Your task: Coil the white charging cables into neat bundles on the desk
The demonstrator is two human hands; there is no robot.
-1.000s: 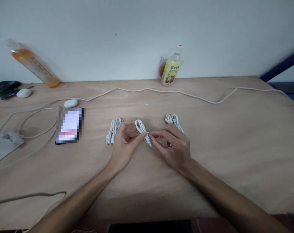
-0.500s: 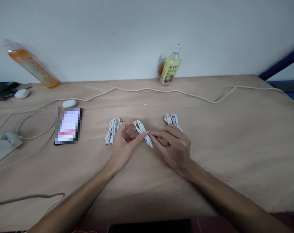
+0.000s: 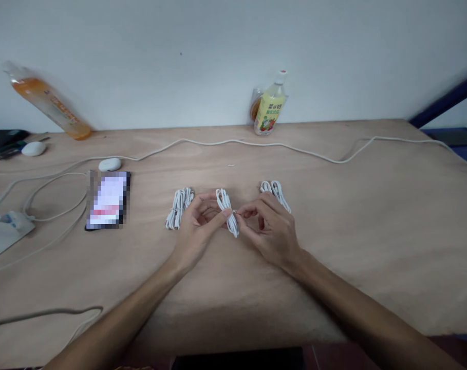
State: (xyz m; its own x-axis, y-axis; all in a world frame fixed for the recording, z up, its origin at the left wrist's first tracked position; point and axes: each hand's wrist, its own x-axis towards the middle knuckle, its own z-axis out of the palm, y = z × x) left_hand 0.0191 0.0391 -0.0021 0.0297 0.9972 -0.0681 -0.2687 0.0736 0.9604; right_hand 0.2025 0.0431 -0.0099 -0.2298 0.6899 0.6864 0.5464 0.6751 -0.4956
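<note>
1. A looped white cable (image 3: 232, 224), gathered at its middle, is held above the desk (image 3: 352, 246) near the centre of the frame, its length slanting from upper left to lower right.
2. The left hand (image 3: 194, 226) grips this coil, thumb across the front and fingers curled behind.
3. The right hand (image 3: 275, 231) is narrowed to a pinch, thumb and index fingertip together on a thin tie (image 3: 234, 211) at the coil's waist.
4. Just left of centre, a tied cable bundle (image 3: 176, 208) lies beside the left hand, partly covered by it.
5. Right of centre, a second bundle (image 3: 278, 193) lies beyond the right hand, partly hidden.
6. In the left part of the frame, a phone (image 3: 109, 198) with a blurred-out screen lies below a white case (image 3: 109, 164).
7. A long white cord (image 3: 231, 141) wavers across the desk behind everything held.
8. Against the wall (image 3: 160, 31) stand a yellow-labelled bottle (image 3: 271, 110), upper centre, and an orange drink bottle (image 3: 50, 108), upper left.
</note>
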